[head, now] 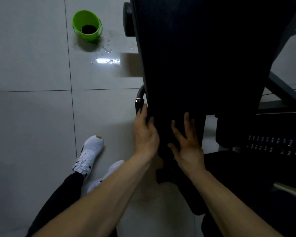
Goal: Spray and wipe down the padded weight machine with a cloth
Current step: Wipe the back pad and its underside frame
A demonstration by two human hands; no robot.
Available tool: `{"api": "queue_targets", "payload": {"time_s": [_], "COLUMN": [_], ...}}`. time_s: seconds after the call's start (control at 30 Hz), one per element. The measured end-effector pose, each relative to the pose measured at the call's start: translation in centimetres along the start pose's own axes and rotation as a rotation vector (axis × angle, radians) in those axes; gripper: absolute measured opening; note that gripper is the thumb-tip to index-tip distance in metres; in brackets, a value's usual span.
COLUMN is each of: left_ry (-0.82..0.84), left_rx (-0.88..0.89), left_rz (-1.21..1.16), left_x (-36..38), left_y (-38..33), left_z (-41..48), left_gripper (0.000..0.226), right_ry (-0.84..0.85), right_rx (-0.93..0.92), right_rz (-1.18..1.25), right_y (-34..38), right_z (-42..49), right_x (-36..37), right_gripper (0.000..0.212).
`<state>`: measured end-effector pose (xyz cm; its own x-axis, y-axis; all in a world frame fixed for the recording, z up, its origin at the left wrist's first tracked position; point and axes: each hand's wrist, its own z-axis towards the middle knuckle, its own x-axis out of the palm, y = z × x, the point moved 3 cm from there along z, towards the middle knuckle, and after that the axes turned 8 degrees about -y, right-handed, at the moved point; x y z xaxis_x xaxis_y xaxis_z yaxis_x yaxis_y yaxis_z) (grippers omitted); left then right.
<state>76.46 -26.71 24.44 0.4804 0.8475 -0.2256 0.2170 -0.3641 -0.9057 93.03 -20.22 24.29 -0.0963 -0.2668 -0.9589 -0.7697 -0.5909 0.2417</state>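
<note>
The long black padded upright (203, 57) of the weight machine runs up and away from both hands. The left hand (144, 134) clasps its left edge near the lower end. The right hand (186, 147) lies spread flat on it, holding nothing. Neither hand has a cloth. A small green plastic bucket (87, 25) stands well apart, up-left.

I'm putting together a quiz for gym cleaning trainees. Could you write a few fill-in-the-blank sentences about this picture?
The bucket standing on the tiled floor is coloured ___.
The hand whose fingers lie spread on the black pad is the person's ___ one.
The person's shoes are ___.
Missing words: green, right, white.
</note>
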Motion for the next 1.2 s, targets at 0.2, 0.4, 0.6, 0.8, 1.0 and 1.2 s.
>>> {"api": "queue_targets", "payload": {"time_s": [0.2, 0.4, 0.6, 0.8, 1.0, 1.2], "left_ry": [0.022, 0.191, 0.227, 0.398, 0.484, 0.610], "left_rx": [0.038, -0.226, -0.783, -0.990, -0.190, -0.103], "left_rz": [0.122, 0.084, -0.028, -0.243, 0.508, 0.479], "left_x": [0.6, 0.8, -0.5, -1.4, -2.1, 0.4], "left_y": [1.6, 9.0, 9.2, 1.5, -0.3, 0.1], "left_z": [-2.0, -11.5, -10.9, -11.1, -7.9, -3.2], "left_gripper": [0.059, 0.065, 0.037, 0.050, 0.025, 0.044], "right_ry": [-0.023, -0.003, -0.033, 0.243, -0.073, -0.323], "right_rx": [0.004, 0.013, 0.691, 1.078, 1.715, 1.880], "right_rz": [0.065, 0.207, 0.588, 0.927, 1.363, 1.531], "right_y": [0.0, -0.8, 0.4, 5.4, 7.9, 8.4], "right_z": [-0.2, 0.1, -3.1, -5.9, -8.0, -5.5], "right_x": [0.7, 0.4, -2.5, -2.3, 2.6, 5.1], "right_gripper": [0.087, 0.070, 0.042, 0.050, 0.016, 0.033]}}
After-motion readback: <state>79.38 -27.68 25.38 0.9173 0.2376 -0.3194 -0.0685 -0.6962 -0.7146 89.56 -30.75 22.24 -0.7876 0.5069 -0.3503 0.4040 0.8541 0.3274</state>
